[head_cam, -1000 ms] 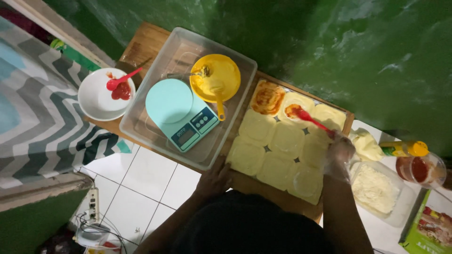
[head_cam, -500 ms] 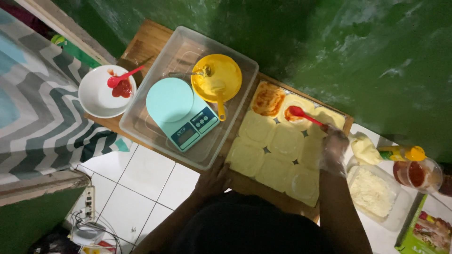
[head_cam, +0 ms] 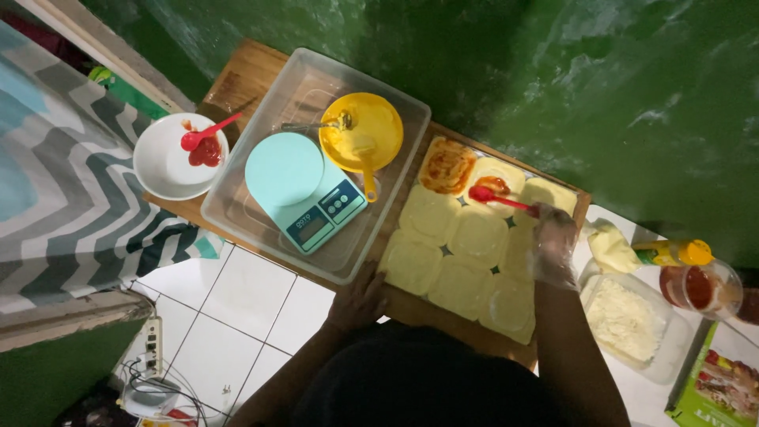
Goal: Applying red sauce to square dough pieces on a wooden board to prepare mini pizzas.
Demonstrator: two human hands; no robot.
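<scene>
Right grip [head_cam: 553, 245], gloved, clamped on red spoon [head_cam: 498, 198] over sauced dough round [head_cam: 494, 178]; left grip [head_cam: 360, 296] flat on board edge [head_cam: 411, 304], fingers apart.

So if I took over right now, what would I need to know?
Right hand: in a clear glove, holding the red spoon, whose bowl sits on sauce on a dough round at the back of the board.
Left hand: bare, resting at the board's near edge.
Things: pale dough rounds fill the board. The sauce jar and the tub of grated cheese are to the right.
Done: one back round is fully sauced; the one under the spoon is partly sauced.
Left: the other rounds are plain, with no cheese on any.
</scene>
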